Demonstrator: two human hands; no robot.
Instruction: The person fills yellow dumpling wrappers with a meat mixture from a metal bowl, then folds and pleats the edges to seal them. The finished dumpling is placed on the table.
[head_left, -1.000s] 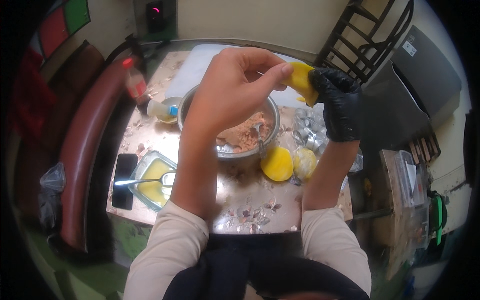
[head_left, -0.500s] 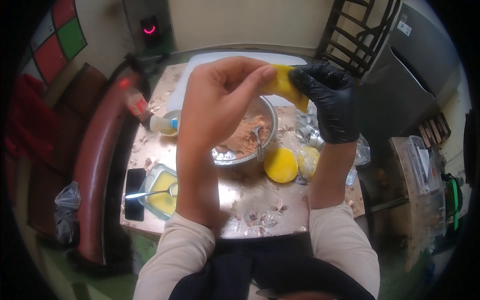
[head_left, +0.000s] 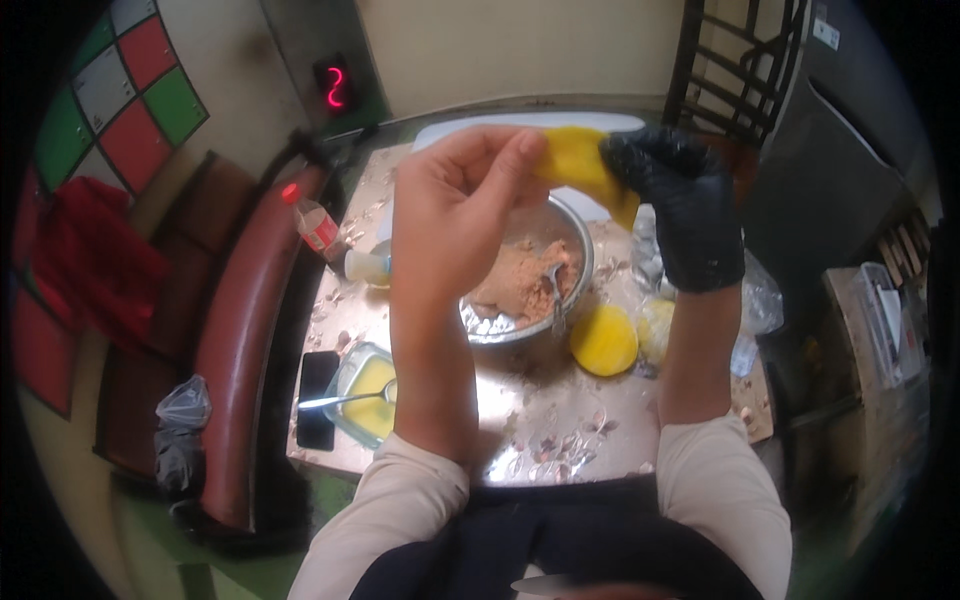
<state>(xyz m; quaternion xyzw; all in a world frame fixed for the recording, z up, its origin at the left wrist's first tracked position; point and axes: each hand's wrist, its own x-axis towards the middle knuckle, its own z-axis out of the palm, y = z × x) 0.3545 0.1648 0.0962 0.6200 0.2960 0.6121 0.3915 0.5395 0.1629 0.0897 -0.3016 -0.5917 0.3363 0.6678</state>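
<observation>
Raised above the table, a thin, limp yellow dough wrapper (head_left: 575, 160) is stretched between my two hands. My bare left hand (head_left: 455, 205) pinches its left end between thumb and fingers. My right hand (head_left: 685, 205), in a black glove, grips the other end, and part of the sheet hangs down beside the glove. Beneath them stands a metal bowl (head_left: 585, 270) of pinkish minced filling (head_left: 520, 280), partly covered by my left hand and wrist. A fork (head_left: 556, 290) rests in the filling. Right of the bowl lies a round yellow stack of wrappers (head_left: 604, 341).
At the table's left are a glass dish of yellow liquid (head_left: 368, 380) with a spoon (head_left: 345, 400), a phone (head_left: 318, 425), and a red-capped bottle (head_left: 315, 225). Clear plastic bags (head_left: 760, 290) lie on the right. A red-brown sofa (head_left: 245, 350) borders the left side.
The wrapper is pulled out flatter and wider between my hands, which have drawn slightly apart. The whole view has shifted, so the table appears farther right.
</observation>
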